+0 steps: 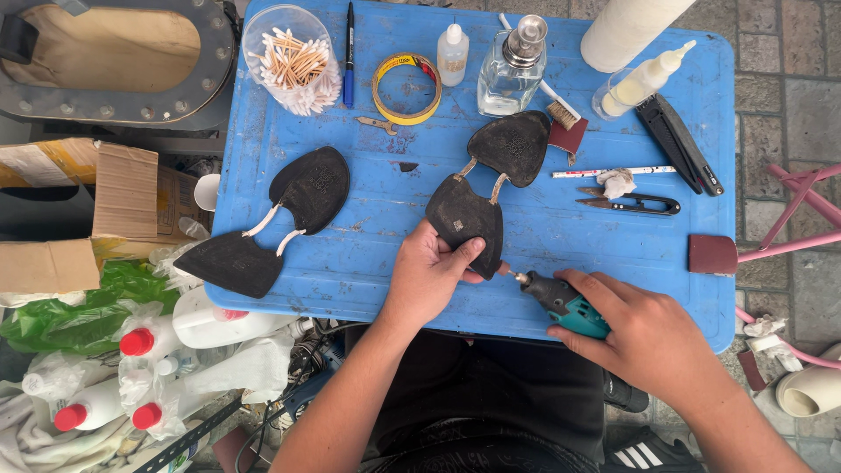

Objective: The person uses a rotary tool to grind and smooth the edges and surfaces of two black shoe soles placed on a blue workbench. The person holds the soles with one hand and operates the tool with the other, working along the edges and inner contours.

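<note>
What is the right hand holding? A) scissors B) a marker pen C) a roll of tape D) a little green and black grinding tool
D: the right hand grips a small green and black rotary tool, its tip at the edge of the black sole piece that the left hand holds.

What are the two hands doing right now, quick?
Left hand: closed on the black sole, pressing it on the blue table.
Right hand: closed around the rotary tool, its tip at the sole's edge.
</note>
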